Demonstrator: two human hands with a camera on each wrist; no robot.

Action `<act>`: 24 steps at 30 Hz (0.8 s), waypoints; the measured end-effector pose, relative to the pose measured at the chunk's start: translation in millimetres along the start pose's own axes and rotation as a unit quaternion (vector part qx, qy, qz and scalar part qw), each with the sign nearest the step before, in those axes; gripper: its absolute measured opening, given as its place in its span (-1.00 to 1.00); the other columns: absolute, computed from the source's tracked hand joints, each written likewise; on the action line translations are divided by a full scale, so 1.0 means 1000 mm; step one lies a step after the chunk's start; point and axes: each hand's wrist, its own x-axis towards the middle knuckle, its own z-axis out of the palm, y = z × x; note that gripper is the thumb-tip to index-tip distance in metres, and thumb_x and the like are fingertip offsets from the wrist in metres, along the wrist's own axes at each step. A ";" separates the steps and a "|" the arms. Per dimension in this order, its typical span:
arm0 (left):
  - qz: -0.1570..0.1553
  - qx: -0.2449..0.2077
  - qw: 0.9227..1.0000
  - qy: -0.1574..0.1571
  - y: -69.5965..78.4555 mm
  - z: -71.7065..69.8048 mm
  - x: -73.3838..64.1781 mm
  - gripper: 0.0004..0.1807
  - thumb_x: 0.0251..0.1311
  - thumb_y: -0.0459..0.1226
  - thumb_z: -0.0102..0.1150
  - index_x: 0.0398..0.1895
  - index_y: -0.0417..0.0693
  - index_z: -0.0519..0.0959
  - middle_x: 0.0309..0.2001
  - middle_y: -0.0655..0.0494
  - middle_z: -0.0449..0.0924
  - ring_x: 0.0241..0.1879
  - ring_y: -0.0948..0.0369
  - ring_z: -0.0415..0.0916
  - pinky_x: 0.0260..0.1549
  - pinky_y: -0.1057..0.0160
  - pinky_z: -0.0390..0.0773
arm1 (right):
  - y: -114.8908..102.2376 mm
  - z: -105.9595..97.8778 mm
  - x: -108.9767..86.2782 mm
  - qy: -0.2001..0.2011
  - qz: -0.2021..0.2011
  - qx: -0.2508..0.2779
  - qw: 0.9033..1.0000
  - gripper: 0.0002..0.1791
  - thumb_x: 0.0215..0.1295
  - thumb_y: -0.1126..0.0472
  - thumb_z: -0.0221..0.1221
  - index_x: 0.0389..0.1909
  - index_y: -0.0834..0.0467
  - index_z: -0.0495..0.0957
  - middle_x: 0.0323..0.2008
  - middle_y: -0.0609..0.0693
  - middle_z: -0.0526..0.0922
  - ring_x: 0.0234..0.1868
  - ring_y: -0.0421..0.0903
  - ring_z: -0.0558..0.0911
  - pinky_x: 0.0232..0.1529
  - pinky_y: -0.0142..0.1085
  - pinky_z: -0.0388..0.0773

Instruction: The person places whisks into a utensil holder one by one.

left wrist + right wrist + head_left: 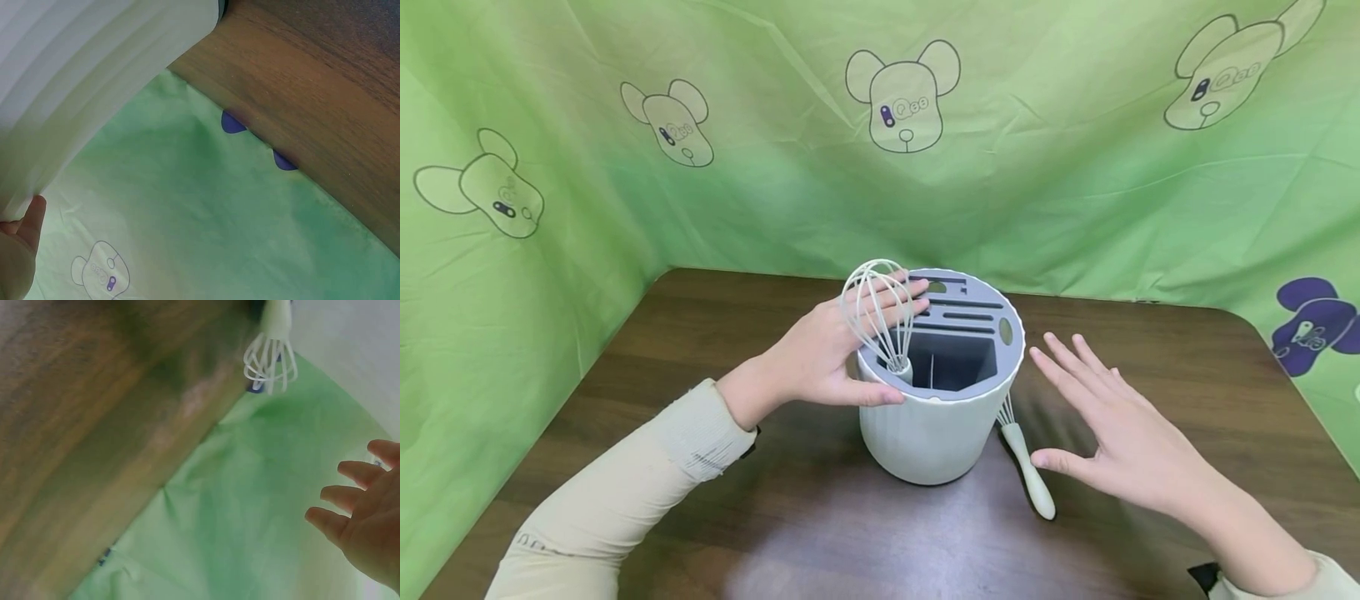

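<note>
Head view, table (805, 525): wooden, green curtain (775, 200) behind.
Pot (925, 442): upright on table; first whisk (898, 365) inside, second whisk (1028, 471) lying beside.
Left hand (823, 350): fingers straight, touching pot.
Right hand (1112, 429): spread wide, near pot.

Free compartment (964, 363) beside upright whisk (896, 358)

Whisk (891, 346) head-up in white holder (928, 437), second whisk (1028, 472) beside
</note>
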 end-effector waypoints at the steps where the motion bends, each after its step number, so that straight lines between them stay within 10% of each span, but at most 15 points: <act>1: -0.001 0.000 1.000 -0.001 0.000 0.000 0.000 -0.07 0.21 0.35 0.07 0.43 -0.12 0.33 0.46 -0.01 0.32 0.52 0.05 0.15 0.48 0.11 0.21 | 0.001 0.001 0.000 -0.005 0.003 -0.001 1.000 0.17 0.04 -0.17 0.44 0.59 -0.13 -0.04 0.62 -0.10 -0.10 0.63 -0.01 -0.23 0.37 0.46 -0.04; 14: -0.002 -0.001 1.000 -0.003 -0.001 -0.002 0.001 -0.07 0.19 0.32 0.11 0.43 -0.12 0.33 0.47 -0.03 0.31 0.52 0.03 0.13 0.50 0.09 0.16 | 0.012 0.017 0.004 -0.061 0.032 -0.010 0.998 0.05 0.17 -0.27 0.31 0.59 -0.14 -0.03 0.61 -0.08 -0.04 0.63 0.00 -0.20 0.15 0.36 0.36; 24: -0.008 0.000 1.000 -0.010 -0.001 -0.002 0.001 -0.05 0.07 0.21 0.32 0.44 -0.10 0.33 0.47 0.00 0.30 0.53 0.06 0.13 0.49 0.12 0.18 | 0.017 0.029 0.005 -0.099 0.038 0.017 0.994 -0.08 0.20 -0.28 0.29 0.47 0.09 0.25 0.56 0.09 0.11 0.59 0.21 0.00 0.27 0.30 0.29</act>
